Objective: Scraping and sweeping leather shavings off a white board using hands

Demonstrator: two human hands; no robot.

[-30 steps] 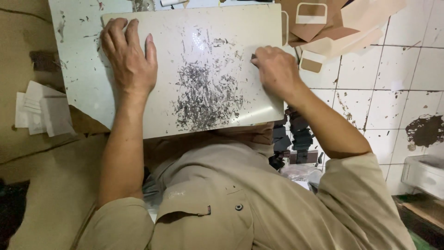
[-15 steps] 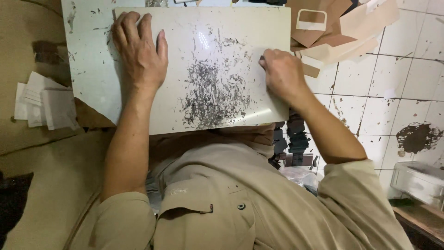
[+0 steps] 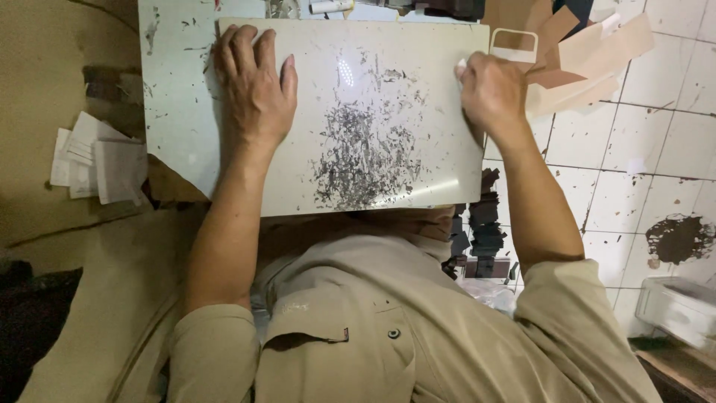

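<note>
Glossy cream panel (image 3: 418, 112), rectangular, dusted with grey shavings (image 3: 365, 153). Left hand (image 3: 253, 89) flat on it; right hand (image 3: 488, 89) clamped on its right edge, now higher than before.

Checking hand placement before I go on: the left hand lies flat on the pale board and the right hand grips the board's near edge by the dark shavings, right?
Not quite. The head view shows the right hand at the pale board's far right corner, not its near edge. The left hand does lie flat on it, and the dark shavings sit mid-board.
</note>
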